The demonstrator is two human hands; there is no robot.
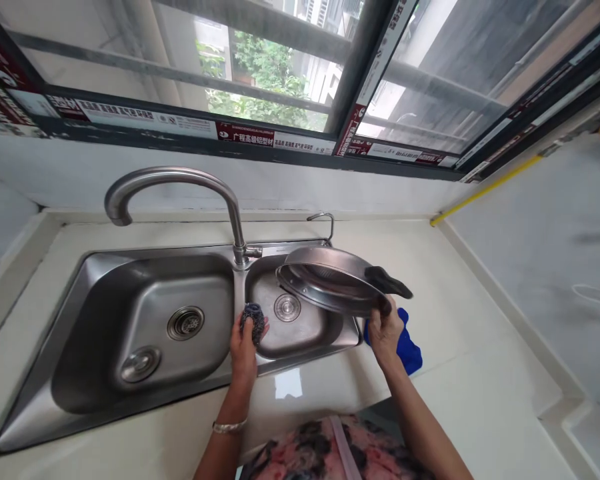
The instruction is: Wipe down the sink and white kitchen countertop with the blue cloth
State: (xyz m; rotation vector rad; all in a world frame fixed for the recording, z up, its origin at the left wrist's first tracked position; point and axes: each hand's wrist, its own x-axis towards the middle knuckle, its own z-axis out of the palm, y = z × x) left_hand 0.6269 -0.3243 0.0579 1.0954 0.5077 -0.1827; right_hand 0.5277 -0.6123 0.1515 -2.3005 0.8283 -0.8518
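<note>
My right hand (386, 331) grips the dark handle of a steel pan (330, 280) and holds it tilted above the small right basin of the double sink (105, 393). A dark steel-wool scrubber (253, 321) is pinched in my left hand (243, 347) over the divider between the two basins, a little left of the pan. The hands are apart, and the scrubber does not touch the pan.
A curved steel tap (180, 179) arches over the left basin. A blue cloth (407, 347) lies on the pale counter (480, 373) beside the sink, behind my right hand. A window runs along the back wall, and a wall rises at the right.
</note>
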